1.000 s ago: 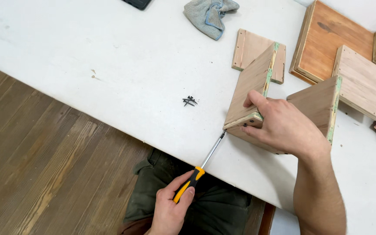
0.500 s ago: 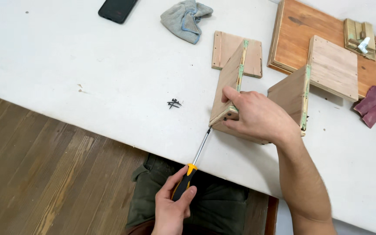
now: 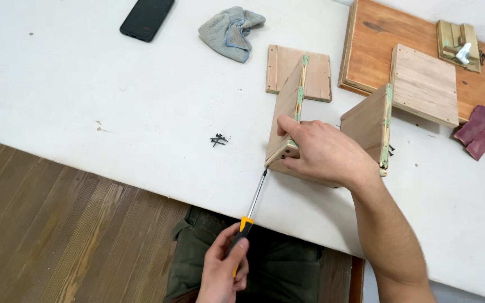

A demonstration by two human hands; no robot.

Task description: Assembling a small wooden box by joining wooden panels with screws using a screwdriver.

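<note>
My left hand (image 3: 224, 270) is closed around the yellow and black screwdriver (image 3: 252, 207). Its tip has stayed at the bottom corner of the wooden box (image 3: 287, 120) on the white table (image 3: 113, 95). My right hand (image 3: 324, 152) keeps gripping that corner, so I am still screwing.

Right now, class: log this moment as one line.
left hand: holds screwdriver | tip: at wooden box corner | right hand: steadies box | screws: loose on table
</note>
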